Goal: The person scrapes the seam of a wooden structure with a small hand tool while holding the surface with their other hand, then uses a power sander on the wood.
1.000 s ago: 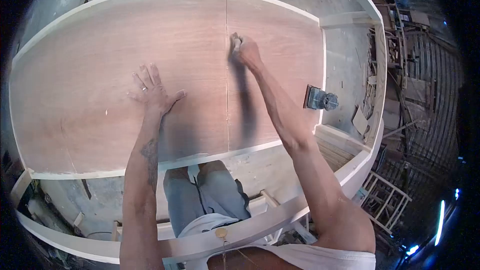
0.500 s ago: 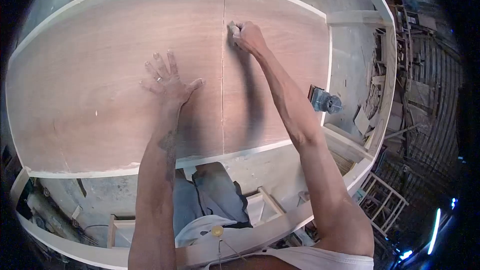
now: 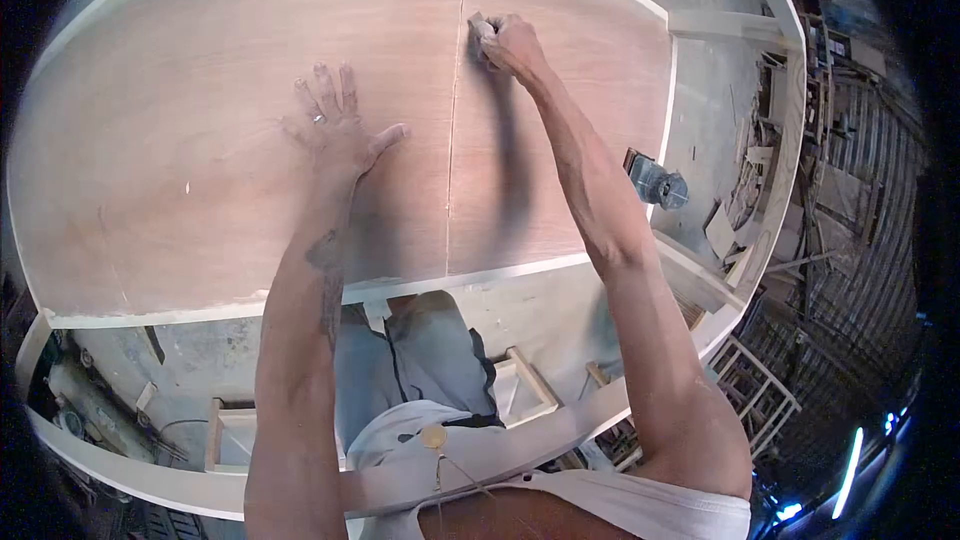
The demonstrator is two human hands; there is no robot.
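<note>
A wide, reddish-brown plywood panel lies before me, edged with pale wood strips. A thin dark seam runs across it from far to near. My left hand rests flat on the panel left of the seam, fingers spread, a ring on one finger. Just right of the seam, toward the far side, my right hand is closed. Its fingers pinch a small tan-grey piece that looks like folded sandpaper, held against the panel; most of it is hidden by the fingers.
A power sander sits at the panel's right edge. A pale wooden frame curves around the work, its near rail in front of my body. Wood scraps lie at the right, with a ladder-like wooden frame beyond.
The view has shifted, so the panel and sander appear higher. Both hands stay at roughly the same places on the panel, the left flat, the right still closed on the small piece.
</note>
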